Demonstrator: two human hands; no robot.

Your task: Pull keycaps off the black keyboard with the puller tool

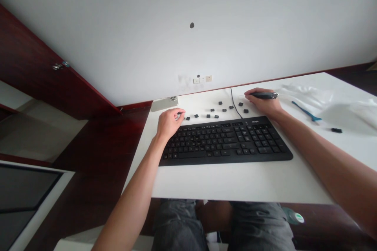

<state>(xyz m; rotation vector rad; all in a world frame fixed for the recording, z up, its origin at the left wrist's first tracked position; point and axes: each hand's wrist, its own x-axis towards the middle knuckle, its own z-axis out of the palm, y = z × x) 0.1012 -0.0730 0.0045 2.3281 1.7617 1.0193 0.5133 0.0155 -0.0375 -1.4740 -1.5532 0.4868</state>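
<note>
Our right hand (266, 104) grips a dark pen-like tool (263, 95) over the counter (232, 182). Our left hand (169, 120) curls, fingertips at a small black keycap (179, 113); we cannot tell whether it is pinched. Between our forearms lies the black keyboard (224, 154), with loose keycaps (224, 110) scattered behind it, near its cable (233, 100). Farther out, we see a phone (161, 104) left, a blue tool (306, 111) right.

The left hand (168, 124) hides the ten-o'clock corner of the keyboard (228, 141). Legends on loose keycaps (208, 116) are unreadably small. At three o'clock, the edge cuts off clear plastic (362, 114).
</note>
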